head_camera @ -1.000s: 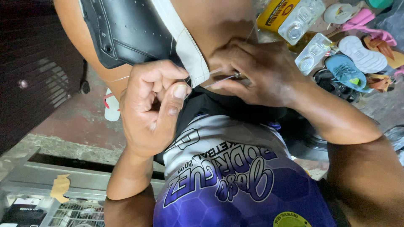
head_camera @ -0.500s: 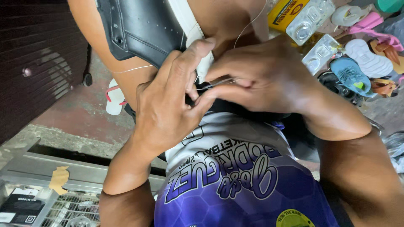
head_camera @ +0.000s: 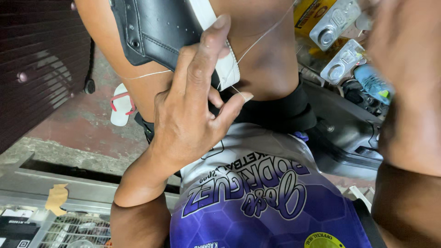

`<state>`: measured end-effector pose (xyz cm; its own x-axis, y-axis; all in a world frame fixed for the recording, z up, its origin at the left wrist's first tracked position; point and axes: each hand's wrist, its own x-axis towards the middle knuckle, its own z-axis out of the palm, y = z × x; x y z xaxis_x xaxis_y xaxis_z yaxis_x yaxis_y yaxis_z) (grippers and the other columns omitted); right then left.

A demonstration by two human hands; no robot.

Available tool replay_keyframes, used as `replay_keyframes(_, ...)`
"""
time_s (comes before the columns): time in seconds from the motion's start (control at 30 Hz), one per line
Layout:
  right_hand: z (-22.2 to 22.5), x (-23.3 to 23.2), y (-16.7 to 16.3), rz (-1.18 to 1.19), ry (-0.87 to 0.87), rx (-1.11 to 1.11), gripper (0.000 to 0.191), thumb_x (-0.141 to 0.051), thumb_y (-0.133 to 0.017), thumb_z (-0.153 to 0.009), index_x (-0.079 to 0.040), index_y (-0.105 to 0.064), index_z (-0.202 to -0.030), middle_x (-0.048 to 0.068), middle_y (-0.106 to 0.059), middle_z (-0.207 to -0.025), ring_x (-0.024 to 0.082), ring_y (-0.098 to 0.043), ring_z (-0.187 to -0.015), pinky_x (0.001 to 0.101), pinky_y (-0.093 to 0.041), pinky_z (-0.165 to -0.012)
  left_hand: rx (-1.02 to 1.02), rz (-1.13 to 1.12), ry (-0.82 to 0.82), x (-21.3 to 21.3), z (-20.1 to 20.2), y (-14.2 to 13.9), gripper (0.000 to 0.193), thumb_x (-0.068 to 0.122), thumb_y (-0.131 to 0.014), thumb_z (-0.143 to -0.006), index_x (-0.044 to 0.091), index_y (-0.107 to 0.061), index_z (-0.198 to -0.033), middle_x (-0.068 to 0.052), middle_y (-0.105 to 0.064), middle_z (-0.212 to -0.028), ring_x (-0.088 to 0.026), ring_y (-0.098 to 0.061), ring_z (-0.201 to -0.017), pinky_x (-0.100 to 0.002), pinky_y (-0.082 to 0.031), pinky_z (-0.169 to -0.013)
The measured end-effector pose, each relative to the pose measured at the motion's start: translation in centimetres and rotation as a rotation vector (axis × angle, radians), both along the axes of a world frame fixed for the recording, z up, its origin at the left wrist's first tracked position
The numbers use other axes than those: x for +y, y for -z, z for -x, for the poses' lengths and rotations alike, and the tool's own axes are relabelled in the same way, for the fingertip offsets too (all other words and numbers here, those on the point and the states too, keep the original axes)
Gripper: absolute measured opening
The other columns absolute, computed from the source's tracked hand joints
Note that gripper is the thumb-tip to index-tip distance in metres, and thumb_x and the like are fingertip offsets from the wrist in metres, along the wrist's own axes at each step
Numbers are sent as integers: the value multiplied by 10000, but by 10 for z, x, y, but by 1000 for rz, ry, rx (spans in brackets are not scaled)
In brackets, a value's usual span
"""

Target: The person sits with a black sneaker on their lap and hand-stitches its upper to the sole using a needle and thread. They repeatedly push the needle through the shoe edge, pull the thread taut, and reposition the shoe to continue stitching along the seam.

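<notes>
Left hand (head_camera: 193, 119), half open, presses the white sole edge (head_camera: 226, 69) of the black shoe (head_camera: 156, 32) on your knee; blurred right hand (head_camera: 404, 87), grip unclear, draws thread (head_camera: 257, 42) up-right. Keep thread taut, sole pinned.

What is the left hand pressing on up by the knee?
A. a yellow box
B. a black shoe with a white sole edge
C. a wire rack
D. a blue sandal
B: the left hand lies with its fingers on the black shoe at its white sole edge, where a thin pale thread runs up from the edge.
</notes>
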<state>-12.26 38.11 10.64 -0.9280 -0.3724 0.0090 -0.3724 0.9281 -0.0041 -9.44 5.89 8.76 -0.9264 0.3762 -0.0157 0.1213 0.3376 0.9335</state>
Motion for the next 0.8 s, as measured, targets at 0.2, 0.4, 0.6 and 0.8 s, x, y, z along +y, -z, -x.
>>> replay_keyframes(0.2,-43,-72,35,444,-176,-201,319,-90,-644,-1067,-33,-537,-1362,148,-692,-1027,298,-625,-734,438,-520,-707,57,-42,22,-3,-3,5,871,34,-874,-937,63,-269,-1563,-145,-471,-1525,-163,-702,-1003,-200,-581,-767)
replay_keyframes(0.4,-39,-89,38,1024,114,-573,432,-197,-503,-974,-72,-498,-1387,37,-600,-815,135,-516,-614,304,-421,-526,339,152,-318,-25,-14,9,222,-13,-722,-1024,47,-636,-1220,-134,-615,-1291,-238,-713,-1031,-306,-610,-897)
replay_keyframes(0.6,-29,-105,34,811,18,-550,720,-335,-932,-810,-44,-523,-1326,149,-692,-1203,129,-624,-625,279,-521,-545,418,384,-181,-39,-13,34,119,100,-751,-948,27,-660,-923,-124,-628,-886,-325,-601,-821,-414,-492,-749)
replay_keyframes(0.8,-30,-127,54,693,-158,-132,716,-336,-997,-833,-85,-563,-1344,98,-698,-1234,237,-711,-906,338,-579,-850,262,58,-295,-49,-15,65,604,60,-839,-846,4,-329,-527,-126,-379,-533,-314,-375,-505,-400,-277,-516)
